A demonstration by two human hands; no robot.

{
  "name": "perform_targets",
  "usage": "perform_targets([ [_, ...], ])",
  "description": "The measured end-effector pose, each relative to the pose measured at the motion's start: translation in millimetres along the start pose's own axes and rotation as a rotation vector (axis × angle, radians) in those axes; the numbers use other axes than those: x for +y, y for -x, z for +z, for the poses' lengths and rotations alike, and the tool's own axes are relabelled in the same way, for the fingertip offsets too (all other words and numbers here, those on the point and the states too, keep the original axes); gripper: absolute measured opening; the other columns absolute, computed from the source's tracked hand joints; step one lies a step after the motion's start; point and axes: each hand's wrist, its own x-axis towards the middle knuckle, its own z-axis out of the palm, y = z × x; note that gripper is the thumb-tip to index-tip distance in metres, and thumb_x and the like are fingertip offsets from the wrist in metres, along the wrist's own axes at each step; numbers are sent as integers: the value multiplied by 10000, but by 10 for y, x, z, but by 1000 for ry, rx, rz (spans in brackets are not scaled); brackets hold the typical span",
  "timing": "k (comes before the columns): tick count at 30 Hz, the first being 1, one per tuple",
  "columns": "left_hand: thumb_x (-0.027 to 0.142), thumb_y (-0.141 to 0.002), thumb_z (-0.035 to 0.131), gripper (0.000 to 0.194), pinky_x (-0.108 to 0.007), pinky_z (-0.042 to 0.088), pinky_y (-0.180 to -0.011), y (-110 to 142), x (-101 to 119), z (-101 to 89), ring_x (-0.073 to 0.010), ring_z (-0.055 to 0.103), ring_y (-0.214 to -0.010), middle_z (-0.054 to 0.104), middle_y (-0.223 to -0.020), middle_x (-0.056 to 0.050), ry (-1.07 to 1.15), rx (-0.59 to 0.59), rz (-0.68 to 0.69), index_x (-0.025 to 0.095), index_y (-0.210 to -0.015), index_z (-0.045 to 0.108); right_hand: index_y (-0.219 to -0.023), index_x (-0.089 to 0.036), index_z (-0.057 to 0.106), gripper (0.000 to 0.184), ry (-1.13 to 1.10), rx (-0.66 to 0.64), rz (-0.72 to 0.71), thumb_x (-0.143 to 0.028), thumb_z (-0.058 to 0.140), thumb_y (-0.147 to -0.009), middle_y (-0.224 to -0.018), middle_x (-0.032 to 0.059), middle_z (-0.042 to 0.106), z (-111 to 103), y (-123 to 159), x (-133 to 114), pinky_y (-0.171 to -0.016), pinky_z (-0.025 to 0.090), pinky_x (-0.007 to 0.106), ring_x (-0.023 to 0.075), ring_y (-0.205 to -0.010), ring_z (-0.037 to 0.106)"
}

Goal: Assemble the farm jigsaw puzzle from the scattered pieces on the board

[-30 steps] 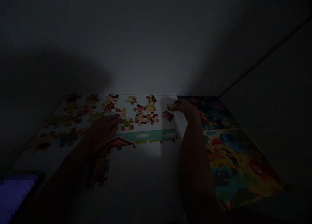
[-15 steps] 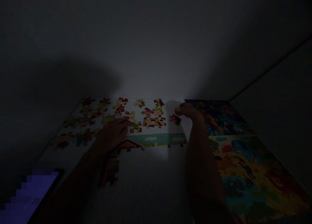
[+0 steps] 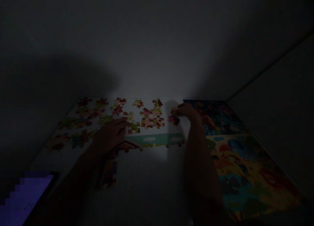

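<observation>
The scene is very dark. Several loose puzzle pieces (image 3: 147,116) lie scattered on a white table (image 3: 147,180) near the wall. My left hand (image 3: 111,134) rests flat on the table, fingers stretched toward a green piece (image 3: 134,127). My right hand (image 3: 186,110) reaches to the far edge and pinches a small puzzle piece (image 3: 173,111). Just below it lies a pink piece (image 3: 173,120). A joined strip of blue and green pieces (image 3: 157,140) with a red roof section (image 3: 125,145) lies between my arms.
A finished colourful puzzle (image 3: 242,167) covers the table's right side, with a darker one (image 3: 216,116) behind it. A lit phone screen (image 3: 22,199) glows at the lower left. A plain wall (image 3: 157,55) stands right behind the table.
The view shifted right and then a little back left. Both hands keep nearly the same places; the right still pinches its piece at the far edge.
</observation>
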Motion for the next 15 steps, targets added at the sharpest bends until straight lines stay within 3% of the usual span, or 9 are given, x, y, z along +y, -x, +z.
perform_targets([
  [4, 290, -893, 370, 428, -434, 497, -1059, -4, -27, 36, -257, 633, -1189, 660, -1318, -70, 4, 25, 17, 226, -1097, 741, -914, -125, 730, 153, -143, 6, 38, -135, 702, -763, -816, 80, 749, -4, 62, -87, -665, 547, 239, 150, -705, 689],
  [9, 306, -904, 355, 436, -409, 508, -1038, 0, -49, 63, -247, 634, -1187, 656, -1326, -66, -25, 30, 34, 235, -1113, 731, -936, -98, 746, 176, -252, -79, -3, -124, 666, -781, -810, 71, 745, -48, 138, -164, -664, 524, 215, 114, -654, 643],
  [15, 306, -897, 368, 424, -436, 514, -1022, 0, -39, 64, -262, 646, -1150, 671, -1295, -63, 3, 41, 21, 244, -1104, 733, -979, -116, 762, 218, -229, -148, -54, -183, 685, -787, -889, 72, 748, -71, 220, -219, -664, 476, 217, 111, -706, 607],
])
